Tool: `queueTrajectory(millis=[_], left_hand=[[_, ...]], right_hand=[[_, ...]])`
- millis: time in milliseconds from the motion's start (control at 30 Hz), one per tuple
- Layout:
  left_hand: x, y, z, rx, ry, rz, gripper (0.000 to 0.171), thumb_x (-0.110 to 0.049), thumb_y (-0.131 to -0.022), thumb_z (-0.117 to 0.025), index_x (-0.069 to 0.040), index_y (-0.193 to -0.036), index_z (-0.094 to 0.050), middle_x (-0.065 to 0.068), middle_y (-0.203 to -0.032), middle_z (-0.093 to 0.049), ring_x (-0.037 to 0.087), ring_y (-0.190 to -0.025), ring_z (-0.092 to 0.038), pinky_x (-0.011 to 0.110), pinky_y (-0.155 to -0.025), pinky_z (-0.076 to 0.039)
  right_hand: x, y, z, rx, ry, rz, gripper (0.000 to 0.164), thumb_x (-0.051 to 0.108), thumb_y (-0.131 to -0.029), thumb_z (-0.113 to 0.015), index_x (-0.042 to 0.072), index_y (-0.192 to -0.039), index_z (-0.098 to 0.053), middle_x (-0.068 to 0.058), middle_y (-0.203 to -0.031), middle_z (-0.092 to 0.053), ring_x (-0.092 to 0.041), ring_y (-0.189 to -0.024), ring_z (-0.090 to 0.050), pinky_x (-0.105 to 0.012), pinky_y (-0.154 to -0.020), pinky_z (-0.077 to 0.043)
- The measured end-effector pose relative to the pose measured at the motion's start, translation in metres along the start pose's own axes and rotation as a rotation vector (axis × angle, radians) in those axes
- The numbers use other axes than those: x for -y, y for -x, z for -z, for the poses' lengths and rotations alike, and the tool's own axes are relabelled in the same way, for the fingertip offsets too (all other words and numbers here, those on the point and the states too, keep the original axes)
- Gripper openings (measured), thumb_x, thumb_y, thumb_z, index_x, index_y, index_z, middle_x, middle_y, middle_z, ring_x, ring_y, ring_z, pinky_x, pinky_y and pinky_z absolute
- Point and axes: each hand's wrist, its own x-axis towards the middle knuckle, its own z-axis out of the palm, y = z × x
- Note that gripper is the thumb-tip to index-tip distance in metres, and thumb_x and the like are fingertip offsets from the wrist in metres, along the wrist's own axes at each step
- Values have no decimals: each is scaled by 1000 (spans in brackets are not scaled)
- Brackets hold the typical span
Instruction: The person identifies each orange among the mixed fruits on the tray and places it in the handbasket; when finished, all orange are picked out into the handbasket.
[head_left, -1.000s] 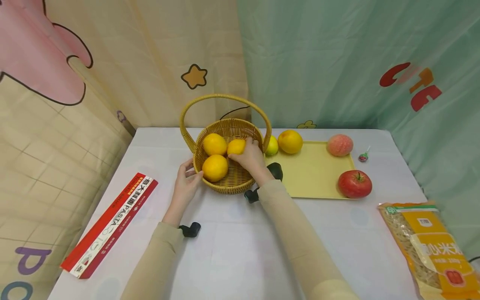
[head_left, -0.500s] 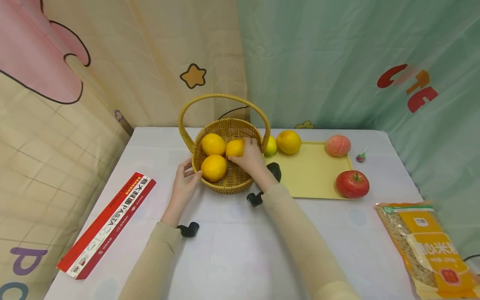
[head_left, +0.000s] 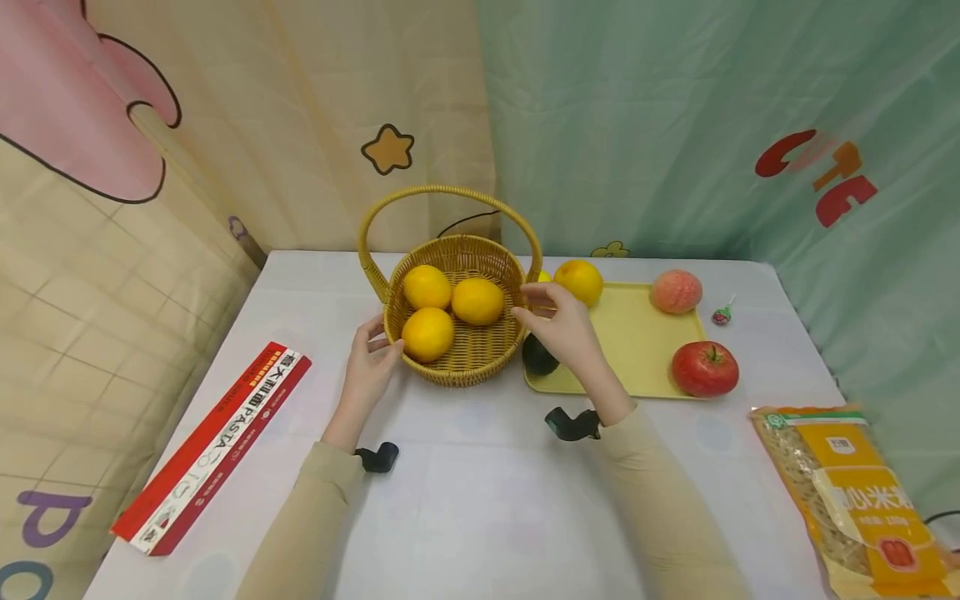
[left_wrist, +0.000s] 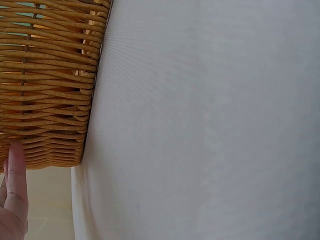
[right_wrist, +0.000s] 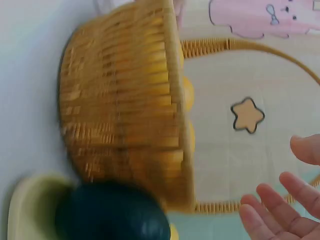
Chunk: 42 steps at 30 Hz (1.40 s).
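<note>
Right hand (head_left: 561, 327) spread open, holding nothing, beside wicker basket (head_left: 457, 367), left hand (head_left: 369, 363) fingers resting on basket's side

I see a golden-tan woven basket (head_left: 457, 367) holding 3 yellow-orange fruits (head_left: 477, 301). The surface (head_left: 480, 500) is plain white. A pale yellow tray (head_left: 637, 342) carries a red apple (head_left: 704, 368), a pink peach (head_left: 677, 291), an orange fruit (head_left: 580, 281) and a dark green one (head_left: 538, 358). I note a red-and-white pasta box (head_left: 217, 442), an orange packet (head_left: 862, 492) and beige sleeves (head_left: 300, 533).
</note>
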Motion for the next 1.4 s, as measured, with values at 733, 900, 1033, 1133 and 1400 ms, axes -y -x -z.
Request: queueTrajectory(millis=[733, 900, 1033, 1133, 1400], left_hand=[[0, 0, 0, -10, -7, -12, 61, -19, -98, -57, -12, -152, -29, 13, -149, -39, 29, -125, -47, 35, -94, -49], [-1, 1, 0, -10, -1, -10, 62, -20, -98, -57, -12, -152, -29, 13, -149, -39, 29, -125, -47, 40, -96, -49], [0, 0, 1, -8, -4, -12, 62, -19, -98, -57, -12, -153, -29, 13, -149, -39, 29, -125, -47, 41, -97, -49], [0, 0, 1, -9, -9, -8, 62, -19, -98, -58, -12, -152, -29, 13, -148, -39, 28, -124, -47, 37, -94, -49], [0, 0, 0, -10, -11, -3, 62, -20, -98, -58, -12, -152, -29, 13, -147, -40, 28, -123, -48, 32, -91, -50]], right_hand=[[-71, -1, 71, -201, 47, -136, 48, 30, -93, -69, 2, -130, -58, -15, -132, -61, -29, -122, -58, -41, -106, -47], [-76, -12, 75, -201, 81, -142, 53, 28, -91, -70, 1, -135, -54, -17, -138, -56, -33, -129, -52, -46, -109, -44], [-80, -24, 75, -168, 104, -165, 60, 26, -90, -72, 0, -140, -49, -19, -145, -49, -37, -134, -46, -49, -112, -40], [-85, -33, 73, -125, 144, -197, 68, 28, -89, -72, 1, -145, -42, -20, -150, -41, -39, -137, -41, -51, -113, -37], [-93, -50, 70, -67, 216, -253, 85, 34, -87, -74, 3, -153, -29, -22, -156, -29, -40, -141, -33, -53, -116, -32]])
